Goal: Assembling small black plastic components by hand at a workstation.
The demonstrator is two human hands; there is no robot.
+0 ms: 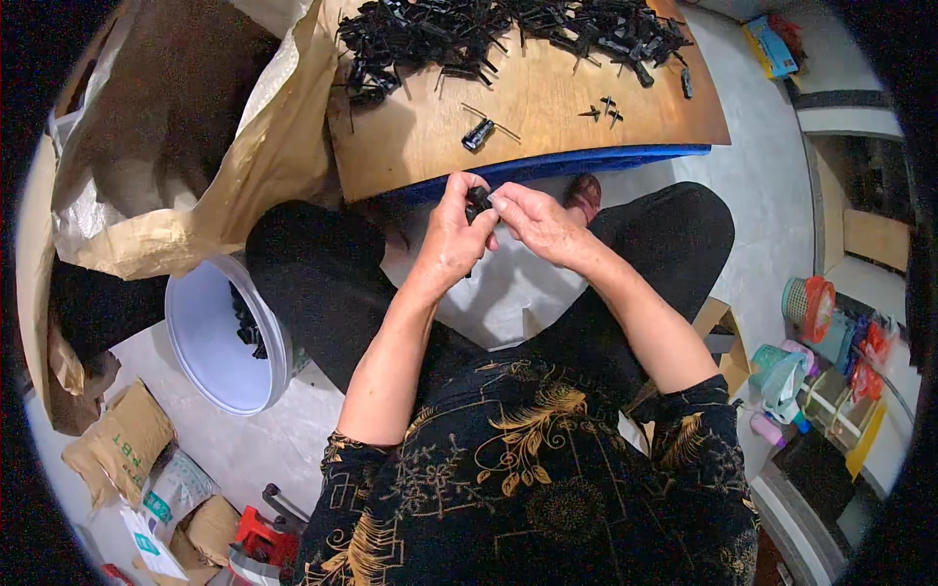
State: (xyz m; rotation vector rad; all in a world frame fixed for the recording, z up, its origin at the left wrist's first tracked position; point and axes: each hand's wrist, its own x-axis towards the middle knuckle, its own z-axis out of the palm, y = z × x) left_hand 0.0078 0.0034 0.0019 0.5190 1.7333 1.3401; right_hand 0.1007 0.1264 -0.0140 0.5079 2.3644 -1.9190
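Note:
Both hands meet in front of the near edge of the wooden board. My left hand [453,232] is closed around a small black plastic part [477,201], which shows between thumb and fingers. Against the part's right side, my right hand [540,227] is pinched together; whatever its fingertips grip is hidden. On the board [420,146] just beyond lies a single black plastic part with thin sprue arms [478,135]. Several small black sprue scraps [608,112] are farther right. A big tangled heap of black plastic parts [430,44] covers the board's far side.
Left of my leg stands a white bucket [182,342] with some black pieces inside. A large open woven sack [147,244] leans beside the board. Filled bags [119,441] and a red tool-like object [266,540] sit lower left; baskets and bottles [809,308] line the right.

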